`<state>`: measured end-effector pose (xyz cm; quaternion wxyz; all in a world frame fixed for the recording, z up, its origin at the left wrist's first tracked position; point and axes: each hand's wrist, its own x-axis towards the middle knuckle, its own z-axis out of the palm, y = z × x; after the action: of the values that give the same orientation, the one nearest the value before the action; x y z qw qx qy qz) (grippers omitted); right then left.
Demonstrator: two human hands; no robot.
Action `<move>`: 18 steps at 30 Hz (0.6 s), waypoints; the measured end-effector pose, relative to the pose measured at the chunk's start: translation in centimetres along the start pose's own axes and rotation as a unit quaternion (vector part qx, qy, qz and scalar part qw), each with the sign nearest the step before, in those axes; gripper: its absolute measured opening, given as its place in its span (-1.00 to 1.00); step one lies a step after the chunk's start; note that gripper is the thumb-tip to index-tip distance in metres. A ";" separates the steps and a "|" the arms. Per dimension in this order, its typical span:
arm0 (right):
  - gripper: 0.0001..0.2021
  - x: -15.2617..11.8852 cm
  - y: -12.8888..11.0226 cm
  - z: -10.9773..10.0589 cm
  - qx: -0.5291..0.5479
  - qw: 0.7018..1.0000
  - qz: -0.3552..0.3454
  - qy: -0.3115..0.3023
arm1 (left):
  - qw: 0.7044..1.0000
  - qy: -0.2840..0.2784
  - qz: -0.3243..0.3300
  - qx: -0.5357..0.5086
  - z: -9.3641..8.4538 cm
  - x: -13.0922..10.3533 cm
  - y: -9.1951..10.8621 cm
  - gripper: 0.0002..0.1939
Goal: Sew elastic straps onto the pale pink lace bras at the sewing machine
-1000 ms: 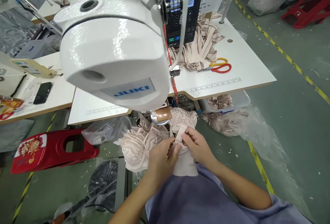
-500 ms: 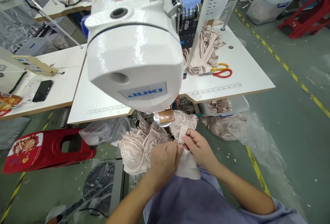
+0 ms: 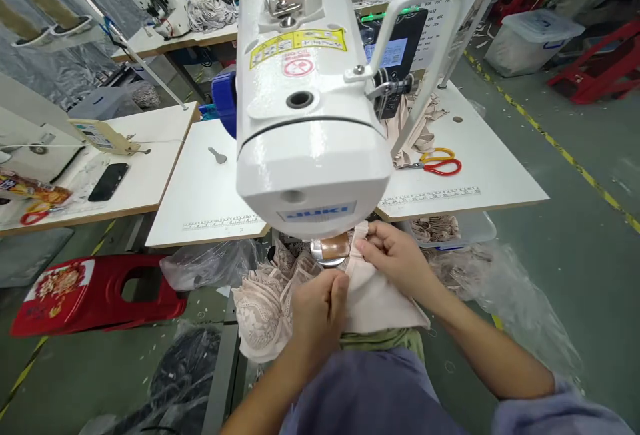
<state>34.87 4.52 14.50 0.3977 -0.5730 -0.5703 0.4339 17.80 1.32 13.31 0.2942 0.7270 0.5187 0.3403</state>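
Note:
Below the head of a white sewing machine [image 3: 310, 161], my left hand [image 3: 320, 305] is closed on the edge of a pale pink fabric piece [image 3: 377, 298]. Up and to the right, my right hand [image 3: 395, 258] pinches the same piece near its strap, beside the machine's metal and brown arm end [image 3: 333, 248]. The fabric hangs down over my lap between and below the hands. A stack of lace bra cups [image 3: 260, 315] lies to the left of my left hand. The machine head hides the needle area.
Red and yellow scissors [image 3: 443, 167] lie on the right tabletop [image 3: 500, 175] near pale straps [image 3: 417, 128]. A clear bin [image 3: 475, 227] sits under that table. On the left are a phone [image 3: 109, 181] and a red stool [image 3: 100, 295].
The view has tilted up and shifted left. My right hand has moved up towards the arm end with the fabric, which is now spread wider over my lap.

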 end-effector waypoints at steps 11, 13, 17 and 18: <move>-0.90 5.8 0.4 -0.1 -0.131 0.988 -0.077 -0.034 | 0.936 0.073 0.189 0.287 -1.2 2.2 -1.6 -0.61; -0.93 6.4 0.4 0.0 -0.149 0.985 -0.078 -0.035 | 0.934 0.069 0.183 0.300 -1.4 2.4 -1.6 -0.59; -0.85 7.3 0.9 0.4 -0.130 0.990 -0.053 -0.019 | 0.927 0.071 0.182 0.320 -1.5 2.4 -1.9 -0.59; -0.83 7.5 1.0 0.5 -0.118 0.992 -0.047 -0.018 | 0.926 0.071 0.184 0.323 -1.5 2.5 -1.9 -0.59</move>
<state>34.50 11.94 13.06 0.3370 -0.5809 -0.6507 0.3544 16.07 4.34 13.17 -0.0621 0.8392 0.4774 0.2530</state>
